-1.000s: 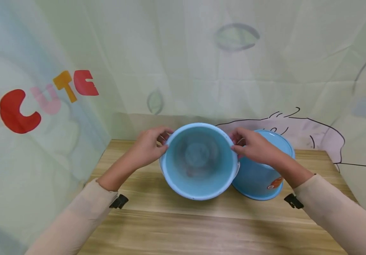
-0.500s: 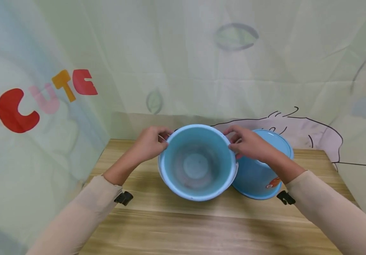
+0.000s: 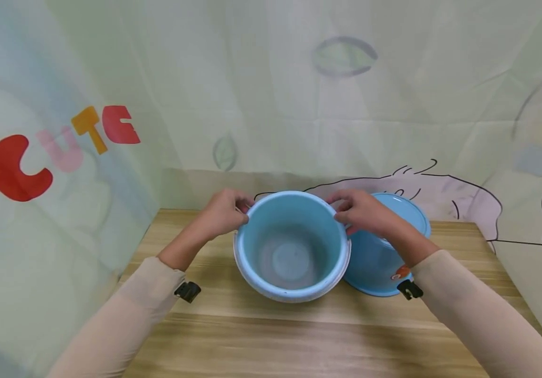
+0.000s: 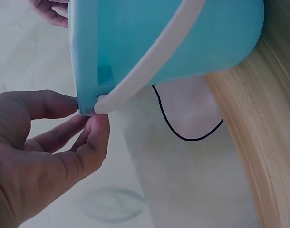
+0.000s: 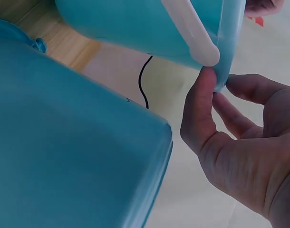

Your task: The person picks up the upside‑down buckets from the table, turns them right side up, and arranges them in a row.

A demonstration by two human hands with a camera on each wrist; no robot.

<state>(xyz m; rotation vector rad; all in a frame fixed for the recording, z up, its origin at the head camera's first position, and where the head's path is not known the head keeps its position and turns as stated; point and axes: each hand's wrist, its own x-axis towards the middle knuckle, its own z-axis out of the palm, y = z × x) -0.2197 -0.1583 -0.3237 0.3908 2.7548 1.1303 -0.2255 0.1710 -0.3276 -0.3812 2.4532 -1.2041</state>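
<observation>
A light blue bucket (image 3: 287,218) is on the wooden table with its open mouth turned up and somewhat toward me. My left hand (image 3: 226,212) pinches the left side of its rim between thumb and fingers. At the opposite side of the rim, my right hand (image 3: 361,210) does the same. A white handle (image 4: 152,54) hangs down the outside of this bucket; in both wrist views the fingertips are right by its pivots. Beside it on the right stands a second blue bucket (image 3: 375,262), upside down, partly behind my right hand and forearm.
The wooden table (image 3: 271,341) ends at a pale printed curtain (image 3: 271,105) behind the buckets. Another curtain panel with red, pink and orange letters (image 3: 20,168) hangs on the left. The upturned bucket carries an orange sticker (image 3: 400,272).
The held bucket has tipped more upright, its mouth turning from facing me toward upward. Both hands have kept their hold on the rim. The upturned bucket has stayed in place.
</observation>
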